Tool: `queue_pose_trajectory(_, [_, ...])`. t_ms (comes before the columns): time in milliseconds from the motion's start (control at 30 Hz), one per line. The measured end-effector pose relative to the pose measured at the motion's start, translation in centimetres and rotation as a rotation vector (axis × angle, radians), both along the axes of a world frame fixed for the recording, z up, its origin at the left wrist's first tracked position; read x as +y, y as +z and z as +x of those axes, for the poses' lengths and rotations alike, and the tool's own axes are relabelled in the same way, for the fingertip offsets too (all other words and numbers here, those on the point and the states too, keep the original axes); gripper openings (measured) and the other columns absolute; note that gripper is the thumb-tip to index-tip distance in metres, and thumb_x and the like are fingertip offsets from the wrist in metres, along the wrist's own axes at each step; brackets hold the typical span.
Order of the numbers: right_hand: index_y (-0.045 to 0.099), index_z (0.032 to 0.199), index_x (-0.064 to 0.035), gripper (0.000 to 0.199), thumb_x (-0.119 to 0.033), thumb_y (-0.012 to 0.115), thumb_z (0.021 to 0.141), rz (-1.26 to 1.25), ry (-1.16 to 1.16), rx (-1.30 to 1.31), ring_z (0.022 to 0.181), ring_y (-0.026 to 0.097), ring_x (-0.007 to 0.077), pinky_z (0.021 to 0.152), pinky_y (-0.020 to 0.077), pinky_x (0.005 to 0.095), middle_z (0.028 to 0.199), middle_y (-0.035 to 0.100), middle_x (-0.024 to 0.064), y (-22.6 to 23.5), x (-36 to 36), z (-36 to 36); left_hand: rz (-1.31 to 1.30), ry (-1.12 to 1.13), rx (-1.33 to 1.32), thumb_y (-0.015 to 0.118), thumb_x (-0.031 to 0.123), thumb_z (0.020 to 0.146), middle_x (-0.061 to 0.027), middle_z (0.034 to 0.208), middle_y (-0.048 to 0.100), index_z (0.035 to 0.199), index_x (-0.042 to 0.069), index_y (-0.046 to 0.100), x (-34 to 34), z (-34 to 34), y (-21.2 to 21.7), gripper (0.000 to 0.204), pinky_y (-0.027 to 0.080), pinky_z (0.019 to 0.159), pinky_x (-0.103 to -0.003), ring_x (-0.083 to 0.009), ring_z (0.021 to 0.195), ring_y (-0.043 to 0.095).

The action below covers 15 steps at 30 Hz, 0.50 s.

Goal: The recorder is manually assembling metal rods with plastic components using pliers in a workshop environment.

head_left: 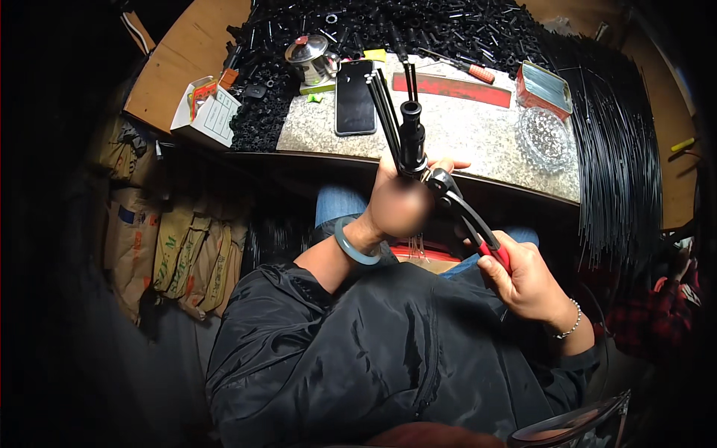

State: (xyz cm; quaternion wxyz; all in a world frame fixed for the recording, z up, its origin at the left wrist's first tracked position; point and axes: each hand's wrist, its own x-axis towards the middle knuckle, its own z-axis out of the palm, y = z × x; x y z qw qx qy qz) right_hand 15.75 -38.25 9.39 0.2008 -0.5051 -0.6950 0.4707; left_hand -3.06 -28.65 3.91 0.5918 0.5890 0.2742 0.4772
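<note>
My left hand is wrapped round the lower end of a black ribbed tubular part, held upright just off the table's near edge. Thin black rods with pale tips rise beside it from the same grip. In my right hand are pliers with red grips, the fingers closed round the handles. The plier head meets the base of the tubular part, next to my left fingers. Fine wire ends hang below my left hand. A blurred patch covers part of that hand, and what the jaws bite on is hidden.
A phone, a metal lidded cup, a red strip, a red-handled screwdriver, a tin and a glass dish lie on the table. Black parts heap behind; long rods hang over the right edge.
</note>
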Motion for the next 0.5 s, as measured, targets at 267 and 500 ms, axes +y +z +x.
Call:
queue_pose_trajectory(267, [0.043, 0.126, 0.0009, 0.038, -0.013, 0.052, 0.092, -0.149, 0.025, 0.115, 0.072, 0.063, 0.0193, 0.068, 0.0481, 0.0284, 0.078, 0.063, 0.0119, 1.1, 0.3, 0.6, -0.136, 0.001, -0.043, 0.054, 0.012, 0.091, 0.0062, 0.058, 0.045, 0.093, -0.005, 0.066, -0.6, -0.1, 1.2, 0.021, 0.032, 0.048, -0.020, -0.0006, 0.054, 0.039])
queue_pose_trajectory(500, [0.044, 0.126, -0.0011, 0.038, -0.016, 0.052, 0.092, -0.265, 0.026, 0.086, 0.074, 0.062, 0.0201, 0.070, 0.0478, 0.0288, 0.081, 0.064, 0.0121, 2.0, 0.8, 1.0, -0.041, 0.022, 0.006, 0.052, 0.021, 0.093, 0.0070, 0.048, 0.039, 0.102, -0.008, 0.061, -0.8, 0.1, 0.6, 0.032, 0.022, 0.037, -0.018, -0.0005, 0.039, 0.031])
